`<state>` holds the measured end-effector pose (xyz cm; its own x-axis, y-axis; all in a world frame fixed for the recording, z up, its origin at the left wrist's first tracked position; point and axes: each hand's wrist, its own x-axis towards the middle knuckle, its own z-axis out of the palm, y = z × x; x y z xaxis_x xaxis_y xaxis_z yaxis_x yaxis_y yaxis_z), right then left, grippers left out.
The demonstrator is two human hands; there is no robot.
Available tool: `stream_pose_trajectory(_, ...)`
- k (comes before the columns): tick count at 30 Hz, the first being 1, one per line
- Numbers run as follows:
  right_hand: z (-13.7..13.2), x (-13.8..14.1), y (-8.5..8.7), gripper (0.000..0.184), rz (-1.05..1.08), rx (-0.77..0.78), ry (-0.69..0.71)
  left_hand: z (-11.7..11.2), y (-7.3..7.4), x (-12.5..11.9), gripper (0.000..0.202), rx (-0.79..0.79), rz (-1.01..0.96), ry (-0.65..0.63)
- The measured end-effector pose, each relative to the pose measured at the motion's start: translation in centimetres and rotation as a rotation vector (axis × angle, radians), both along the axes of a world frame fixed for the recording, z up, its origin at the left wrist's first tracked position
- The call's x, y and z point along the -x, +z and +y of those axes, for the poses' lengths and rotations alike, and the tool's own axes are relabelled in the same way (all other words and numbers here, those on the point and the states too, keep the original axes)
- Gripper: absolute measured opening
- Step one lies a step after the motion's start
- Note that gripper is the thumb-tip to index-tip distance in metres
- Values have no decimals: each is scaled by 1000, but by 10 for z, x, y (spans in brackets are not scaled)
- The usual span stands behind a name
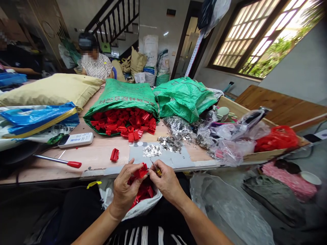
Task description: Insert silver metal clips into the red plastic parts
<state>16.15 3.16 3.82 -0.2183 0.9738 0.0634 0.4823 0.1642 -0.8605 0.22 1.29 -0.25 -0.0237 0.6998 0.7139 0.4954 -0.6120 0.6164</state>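
My left hand [125, 185] grips a red plastic part [141, 171] between thumb and fingers, just past the table's front edge. Close beside it, my right hand [166, 178] is closed on a small screwdriver-like tool [158, 172] with a yellow handle and a thin metal tip. Something small and shiny sits between the right fingertips and the red part, too small to make out. Under both hands a white sack [150, 204] holds more red parts. One loose red part [114, 155] lies on the table. Small silvery metal pieces [152, 150] are heaped on a grey sheet [135, 156].
An open green sack [122, 93] spills red parts onto the table. Bags of metal pieces [178, 127] and a wooden tray [265, 154] of plastic bags stand right. A red-tipped lever [74, 164] juts out left, near a white device [76, 140]. A person [97, 64] sits across.
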Motion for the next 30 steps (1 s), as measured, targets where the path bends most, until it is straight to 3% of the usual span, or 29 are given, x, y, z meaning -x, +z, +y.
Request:
stream_pose_trajectory(8, -1, 0, 3, 9, -68, -34, -16, 1, -3, 0, 32, -1, 21, -9)
stream_pose_trajectory(16, 1, -4, 4, 9, -103, -28, 58, 1, -4, 0, 31, 10, 25, -56)
stream_pose_trajectory(30, 13, -14, -7, 16, 171, 122, 119, -2, -3, -1, 28, 81, -54, -65)
